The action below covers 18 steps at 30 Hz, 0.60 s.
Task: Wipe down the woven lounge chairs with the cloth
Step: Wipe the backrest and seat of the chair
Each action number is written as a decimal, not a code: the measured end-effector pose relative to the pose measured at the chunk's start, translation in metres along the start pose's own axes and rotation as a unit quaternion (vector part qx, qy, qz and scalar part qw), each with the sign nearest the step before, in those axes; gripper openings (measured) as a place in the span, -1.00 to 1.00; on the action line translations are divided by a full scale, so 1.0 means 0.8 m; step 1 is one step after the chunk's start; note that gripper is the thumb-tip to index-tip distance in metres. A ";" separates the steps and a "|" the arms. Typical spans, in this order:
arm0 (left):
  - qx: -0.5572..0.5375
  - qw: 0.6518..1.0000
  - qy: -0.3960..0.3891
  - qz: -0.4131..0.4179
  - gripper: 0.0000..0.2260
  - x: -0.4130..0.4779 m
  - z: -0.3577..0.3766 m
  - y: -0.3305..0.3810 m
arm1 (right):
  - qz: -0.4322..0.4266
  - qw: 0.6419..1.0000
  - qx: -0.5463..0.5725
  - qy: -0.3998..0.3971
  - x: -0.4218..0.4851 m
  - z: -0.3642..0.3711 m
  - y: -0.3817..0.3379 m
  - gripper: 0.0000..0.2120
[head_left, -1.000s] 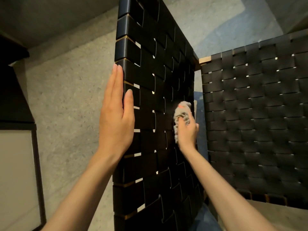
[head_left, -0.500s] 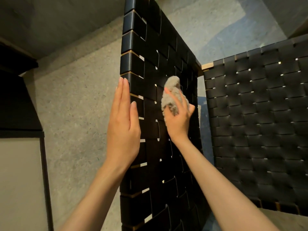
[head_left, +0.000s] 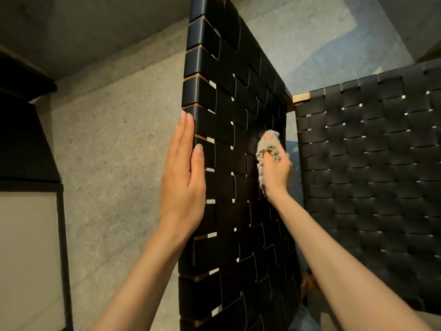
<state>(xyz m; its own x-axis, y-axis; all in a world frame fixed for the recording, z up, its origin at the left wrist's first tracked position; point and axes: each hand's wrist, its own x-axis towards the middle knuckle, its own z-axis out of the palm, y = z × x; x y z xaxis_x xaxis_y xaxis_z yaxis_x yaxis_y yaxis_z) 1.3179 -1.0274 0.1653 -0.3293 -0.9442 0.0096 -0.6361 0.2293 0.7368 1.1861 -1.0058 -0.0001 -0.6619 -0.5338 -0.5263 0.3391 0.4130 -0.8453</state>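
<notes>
Down comes the cloth [head_left: 267,145]: half a second back it rode higher on the weave, and now it sits lower and nearer the right edge of the chair [head_left: 224,168], about mid-height on the panel.

Over on the left, the left hand [head_left: 183,173] lies flat with its fingers straight and together. It is braced against the chair's left edge, and the thumb rests on the front of the straps. That brace looks worth keeping, since the panel would likely rock under a firm rub.

Moving across, the cloth is bunched up and pressed onto the weave. The right hand [head_left: 278,172] is curled round it, gripping the wad.

To do this stroke well, the person should probably run along the straps in overlapping passes. The crossings, where dust would lodge, want extra pressure, and the wad should be turned to a fresh face now and then. The bracing hand will need to shift once the strokes reach the left edge.

Far right, the second chair [head_left: 372,177] stands just beside the first, with neither hand on it.

Plenty is hard to read:
- The right fingertips are buried in the cloth.
- The panel's far face is hidden.
- Both chairs are cut off, so whether this panel is a seat or a back cannot be told.
- No dirt shows up on the black straps.
</notes>
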 end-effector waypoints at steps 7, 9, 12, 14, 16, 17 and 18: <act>-0.058 0.998 0.002 -0.011 -0.61 0.005 -0.001 -0.002 | -0.353 0.927 -0.035 -0.122 -0.049 0.067 -0.155 -0.59; -0.061 0.998 0.001 -0.011 -0.61 0.004 -0.001 -0.003 | -0.345 0.931 -0.053 -0.109 -0.053 0.070 -0.163 -0.59; -0.082 0.997 -0.007 -0.017 -0.61 0.005 -0.003 -0.005 | -0.332 0.933 -0.073 -0.113 -0.069 0.063 -0.157 -0.61; -0.104 0.994 -0.012 -0.036 -0.61 0.004 -0.004 -0.004 | -0.318 0.938 -0.070 -0.115 -0.089 0.059 -0.152 -0.60; -0.116 0.992 -0.020 -0.051 -0.61 0.000 -0.006 -0.002 | -0.300 0.944 -0.069 -0.118 -0.113 0.052 -0.145 -0.58; -0.115 0.992 -0.027 -0.052 -0.60 -0.005 -0.008 -0.002 | -0.298 0.944 -0.075 -0.124 -0.125 0.048 -0.140 -0.56; -0.111 0.992 -0.036 -0.048 -0.60 -0.011 -0.011 -0.003 | -0.296 0.942 -0.082 -0.133 -0.137 0.042 -0.136 -0.54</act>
<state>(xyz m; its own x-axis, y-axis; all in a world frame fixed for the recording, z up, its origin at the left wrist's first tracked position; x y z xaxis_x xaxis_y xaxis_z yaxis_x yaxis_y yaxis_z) 1.3287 -1.0217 0.1694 -0.3292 -0.9379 -0.1094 -0.4991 0.0745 0.8633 1.2446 -1.0168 0.1465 -0.5050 -0.8630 0.0097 -0.1592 0.0821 -0.9838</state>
